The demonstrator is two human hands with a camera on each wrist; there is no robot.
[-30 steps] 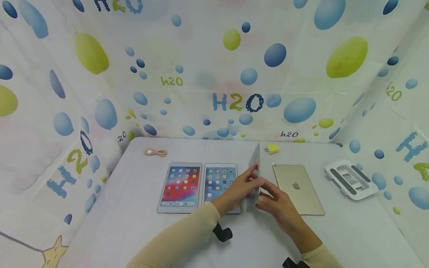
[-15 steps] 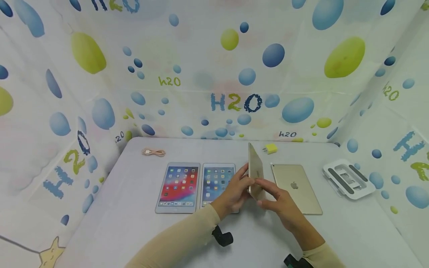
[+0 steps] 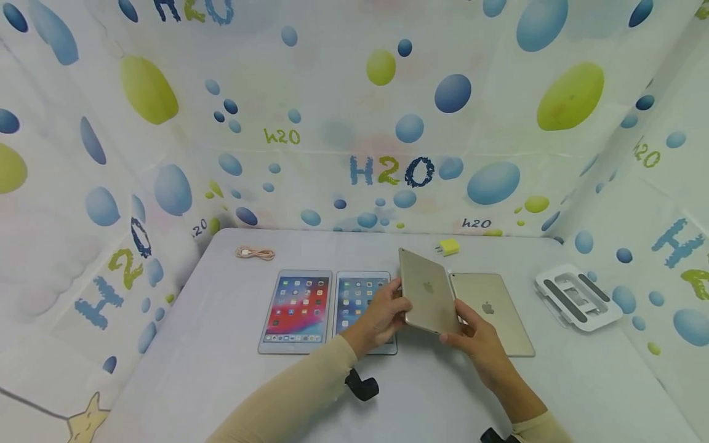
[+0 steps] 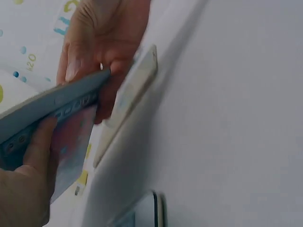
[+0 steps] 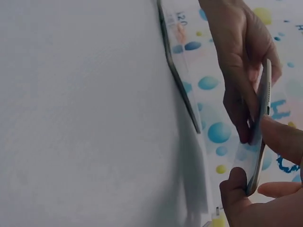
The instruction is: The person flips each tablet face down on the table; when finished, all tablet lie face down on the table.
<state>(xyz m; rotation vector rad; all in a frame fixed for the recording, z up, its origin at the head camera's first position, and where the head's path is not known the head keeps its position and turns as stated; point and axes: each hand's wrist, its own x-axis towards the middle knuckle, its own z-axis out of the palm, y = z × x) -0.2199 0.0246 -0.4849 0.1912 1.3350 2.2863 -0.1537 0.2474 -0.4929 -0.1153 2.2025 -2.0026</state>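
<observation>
Hands [image 3: 382,315] [image 3: 479,339] grip tablet [image 3: 428,292]; left wrist shows screen [image 4: 75,132].

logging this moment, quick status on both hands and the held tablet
Left hand and right hand both gripping raised tablet. Tilted, gold back showing in head view. Second gold tablet face down nearby; nothing seen blocking.

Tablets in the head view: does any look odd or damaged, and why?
The face-down tablet stands out: its gold back is up, while the red-screen tablet and blue-screen tablet lie screen up. The held tablet is tilted, but the left hand and right hand grip it. No damage shows at this size.
</observation>
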